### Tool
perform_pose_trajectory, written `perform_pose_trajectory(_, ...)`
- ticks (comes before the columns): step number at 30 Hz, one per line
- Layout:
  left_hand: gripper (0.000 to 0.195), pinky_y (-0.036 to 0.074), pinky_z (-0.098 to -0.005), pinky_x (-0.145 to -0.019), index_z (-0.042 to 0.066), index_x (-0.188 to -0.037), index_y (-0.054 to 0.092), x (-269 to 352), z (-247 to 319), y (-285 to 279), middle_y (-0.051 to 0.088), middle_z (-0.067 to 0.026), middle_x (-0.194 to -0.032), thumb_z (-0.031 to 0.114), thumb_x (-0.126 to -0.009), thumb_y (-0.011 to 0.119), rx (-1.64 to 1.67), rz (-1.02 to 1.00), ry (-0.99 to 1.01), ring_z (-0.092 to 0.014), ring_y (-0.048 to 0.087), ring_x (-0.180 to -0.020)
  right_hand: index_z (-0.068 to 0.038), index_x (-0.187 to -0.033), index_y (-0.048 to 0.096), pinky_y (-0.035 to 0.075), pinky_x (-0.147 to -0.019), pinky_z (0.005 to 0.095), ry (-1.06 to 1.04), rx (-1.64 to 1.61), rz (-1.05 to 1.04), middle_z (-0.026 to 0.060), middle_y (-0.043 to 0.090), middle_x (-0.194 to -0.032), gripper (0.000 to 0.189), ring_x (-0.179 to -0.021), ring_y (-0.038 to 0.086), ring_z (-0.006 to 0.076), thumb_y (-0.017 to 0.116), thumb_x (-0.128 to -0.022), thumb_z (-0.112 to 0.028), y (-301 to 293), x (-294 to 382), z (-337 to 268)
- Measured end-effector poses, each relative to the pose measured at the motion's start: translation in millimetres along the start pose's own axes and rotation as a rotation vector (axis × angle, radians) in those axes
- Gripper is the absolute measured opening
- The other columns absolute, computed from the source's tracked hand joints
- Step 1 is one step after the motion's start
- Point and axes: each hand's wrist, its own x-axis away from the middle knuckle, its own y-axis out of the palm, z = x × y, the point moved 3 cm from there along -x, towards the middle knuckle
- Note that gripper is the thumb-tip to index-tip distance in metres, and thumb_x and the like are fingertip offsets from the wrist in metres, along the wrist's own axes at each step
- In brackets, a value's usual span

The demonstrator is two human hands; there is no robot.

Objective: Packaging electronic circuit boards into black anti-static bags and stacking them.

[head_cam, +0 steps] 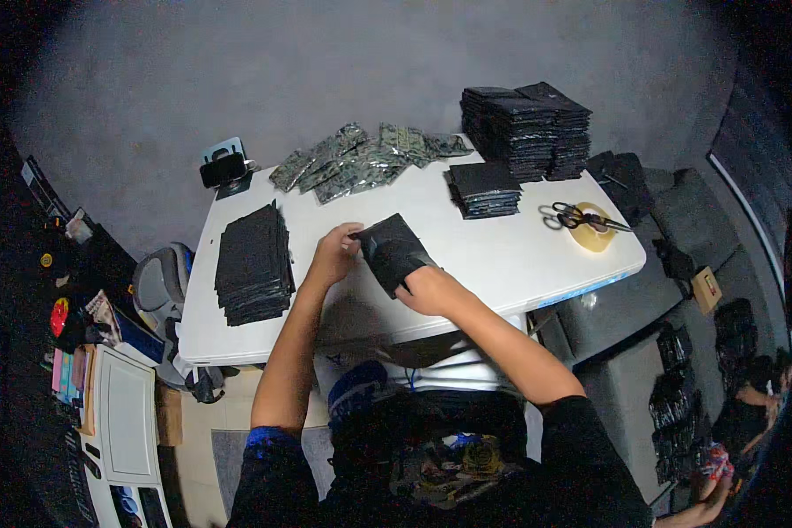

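Observation:
Over the near part of the white table, a black plastic packet point(396, 247) is held tilted between both hands. My left hand point(336, 253) pinches its left corner between thumb and fingers. At its near right end, my right hand point(430, 290) grips the edge, with the fingertips partly hidden. To the left lies a fanned stack of flat black plastic bags point(252, 267). A short stack of folded black packets point(484, 190) sits beyond my right hand. Clear bags of camouflage-patterned cloth point(363, 162) are heaped along the far edge.
Tall piles of black packets point(525, 132) occupy the far right corner of the table point(343, 330). Scissors point(577, 216) lie across a yellowish tape roll point(591, 237). A phone on a stand point(224, 170) is at far left. Another person's hand point(716, 495) shows at lower right, near a grey sofa point(624, 290).

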Motion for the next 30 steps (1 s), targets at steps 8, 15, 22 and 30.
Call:
perform_pose_trajectory(8, 0.033, 0.054, -0.0325, -0.08, 0.007, -0.117, 0.075, -4, 10, 6, 0.073, -0.0132, -0.103, -0.009, -0.091, 0.065, 0.199, -0.097, -0.076, -0.022, 0.069, -0.087, 0.003, -0.096, 0.07, 0.055, -0.088, 0.0557, 0.014, -0.051, 0.103, 0.0301, 0.07, -0.094, 0.017, -0.094, 0.068, 0.0489, 0.064, -0.089, -0.011, 3, -10, 10)
perform_pose_trajectory(15, 0.029, 0.055, -0.0342, -0.08, 0.005, -0.114, 0.077, -1, 6, -3, 0.075, -0.0156, -0.103, -0.008, -0.092, 0.065, 0.064, -0.082, -0.009, -0.025, 0.071, -0.086, -0.003, -0.114, 0.066, 0.049, -0.091, 0.0511, -0.608, -0.079, 0.396, 0.026, 0.065, -0.103, 0.029, -0.103, 0.061, 0.0454, 0.064, -0.084, -0.005, -23, -32, -19)
perform_pose_trajectory(22, 0.019, 0.057, -0.0338, -0.078, 0.003, -0.106, 0.079, 2, 26, -16, 0.078, -0.017, -0.096, -0.004, -0.091, 0.07, -0.047, -0.074, 0.038, -0.024, 0.075, -0.085, 0.001, -0.127, 0.066, 0.056, -0.096, 0.0524, 0.137, 0.215, -0.277, 0.0283, 0.07, -0.122, 0.039, -0.11, 0.07, 0.0434, 0.064, -0.089, -0.009, 10, -24, 27)
perform_pose_trajectory(30, 0.023, 0.056, -0.0302, -0.074, 0.001, -0.107, 0.078, 2, 18, -15, 0.078, -0.0149, -0.087, -0.008, -0.087, 0.072, -0.011, -0.083, -0.074, -0.016, 0.072, -0.077, -0.002, -0.123, 0.069, 0.054, -0.1, 0.0512, -0.321, 0.044, 0.204, 0.0273, 0.071, -0.12, 0.036, -0.112, 0.069, 0.0427, 0.063, -0.088, -0.008, 26, -41, 38)
